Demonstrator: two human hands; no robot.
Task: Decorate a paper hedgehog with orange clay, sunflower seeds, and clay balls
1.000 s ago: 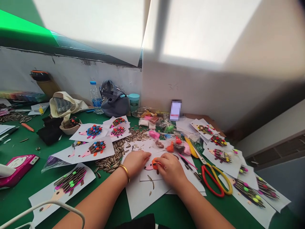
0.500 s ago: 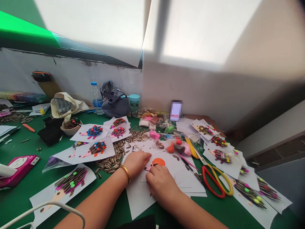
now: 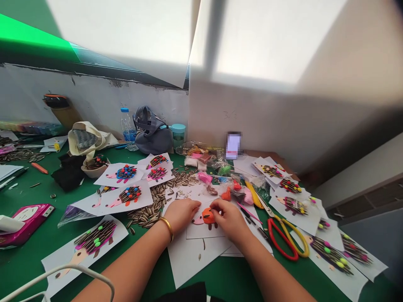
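Observation:
A white card [image 3: 193, 235] in front of me bears a hedgehog figure with a pink clay snout [image 3: 197, 219], an orange clay body [image 3: 206, 216] and small brown feet. My left hand [image 3: 181, 214], with a gold bangle on its wrist, rests on the card's left side, fingers bent together by the snout; their undersides are hidden. Over the body's right edge, my right hand [image 3: 227, 218] is closed in a pinch. A dark sunflower seed [image 3: 211, 211] shows at its fingertips against the orange clay. Two loose seeds [image 3: 203, 244] lie below the card on white paper.
Sunflower seeds [image 3: 153, 205] are heaped left of the paper. Bags of coloured clay [image 3: 226, 193] lie behind it. Red-and-yellow scissors [image 3: 283, 239] and a black pen [image 3: 255, 224] are at right. Finished hedgehog cards [image 3: 91, 247] flank both sides. A phone [image 3: 233, 145] stands at the back.
My right hand has moved up and right from the card's lower part to the orange body's right edge, uncovering the body and feet. My left hand has stayed in place.

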